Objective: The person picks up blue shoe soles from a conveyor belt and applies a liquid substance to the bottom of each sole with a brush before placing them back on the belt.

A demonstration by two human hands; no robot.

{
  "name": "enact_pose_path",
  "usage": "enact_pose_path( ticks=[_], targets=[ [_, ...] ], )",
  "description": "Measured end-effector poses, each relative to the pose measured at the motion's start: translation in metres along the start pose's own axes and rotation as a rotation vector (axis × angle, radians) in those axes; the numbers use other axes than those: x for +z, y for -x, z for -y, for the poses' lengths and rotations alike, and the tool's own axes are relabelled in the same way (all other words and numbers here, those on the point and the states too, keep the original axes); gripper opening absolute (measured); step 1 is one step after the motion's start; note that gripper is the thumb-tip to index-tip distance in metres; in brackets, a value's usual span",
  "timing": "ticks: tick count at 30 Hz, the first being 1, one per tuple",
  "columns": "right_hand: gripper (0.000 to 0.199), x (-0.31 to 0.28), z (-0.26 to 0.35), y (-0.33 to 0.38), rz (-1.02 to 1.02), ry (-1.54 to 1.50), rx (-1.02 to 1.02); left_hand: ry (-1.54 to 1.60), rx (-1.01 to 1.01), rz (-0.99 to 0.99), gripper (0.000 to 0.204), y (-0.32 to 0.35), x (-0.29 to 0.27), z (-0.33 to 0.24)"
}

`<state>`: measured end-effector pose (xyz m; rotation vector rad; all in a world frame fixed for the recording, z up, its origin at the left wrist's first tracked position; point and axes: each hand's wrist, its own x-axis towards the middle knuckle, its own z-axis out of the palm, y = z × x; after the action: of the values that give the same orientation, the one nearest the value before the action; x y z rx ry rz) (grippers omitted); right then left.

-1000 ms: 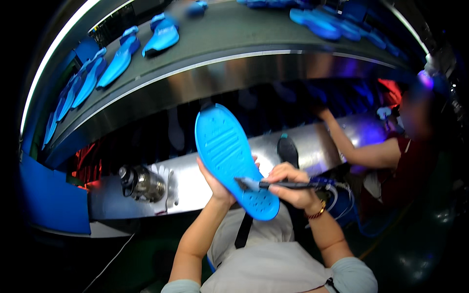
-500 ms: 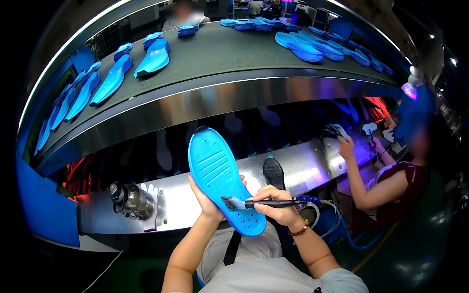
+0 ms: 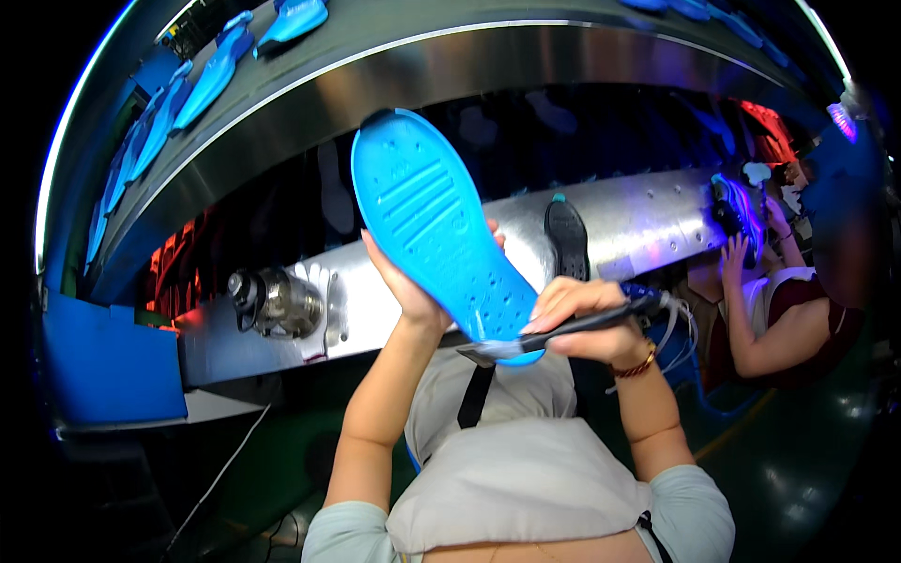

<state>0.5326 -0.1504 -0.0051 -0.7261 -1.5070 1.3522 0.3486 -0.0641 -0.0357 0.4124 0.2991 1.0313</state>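
My left hand (image 3: 413,289) is closed round the edges of a blue shoe sole (image 3: 427,211), which is tilted toe up over my lap. Grooves and small holes mark its face, and its toe tip is dark. Between the fingers of my right hand (image 3: 593,319) is a black-handled brush (image 3: 587,325). The brush's flat head lies across the lower end of the sole, its bristles reaching just past the left edge. A dark sole (image 3: 567,239) lies on the metal bench beyond my right hand.
On the metal bench (image 3: 648,220) stands a bottle (image 3: 282,305) beside a pale glove (image 3: 324,291). Above runs a conveyor belt (image 3: 375,21) carrying blue soles (image 3: 211,84). A co-worker (image 3: 784,328) at the right handles a shoe (image 3: 737,211). Dark soles fill the shelf under the belt.
The brush has gone from the middle of the sole's lower half down to its bottom end. My view has tilted downward. The co-worker's hands have come down to the bench.
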Motion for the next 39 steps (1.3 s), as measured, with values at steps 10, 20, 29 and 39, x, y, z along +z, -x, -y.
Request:
enact_pose_path(
  ticks=[10,20,29,39],
  targets=[
    [0.02,-0.005,0.003,0.006,0.075,0.024,-0.053,-0.002,0.082,0.089,0.094,-0.007,-0.003,-0.011],
    [0.021,-0.018,-0.015,0.013,-0.129,-0.087,0.022,-0.063,0.133,0.118,0.095,-0.011,0.0,-0.02],
    [0.019,0.018,-0.015,-0.005,-0.428,-0.54,-0.005,-0.11,0.086,0.08,0.085,0.017,0.028,0.017],
    [0.023,-0.004,0.021,-0.017,-0.041,0.178,0.126,-0.098,-0.383,0.19,0.06,0.009,-0.014,-0.021]
  ],
)
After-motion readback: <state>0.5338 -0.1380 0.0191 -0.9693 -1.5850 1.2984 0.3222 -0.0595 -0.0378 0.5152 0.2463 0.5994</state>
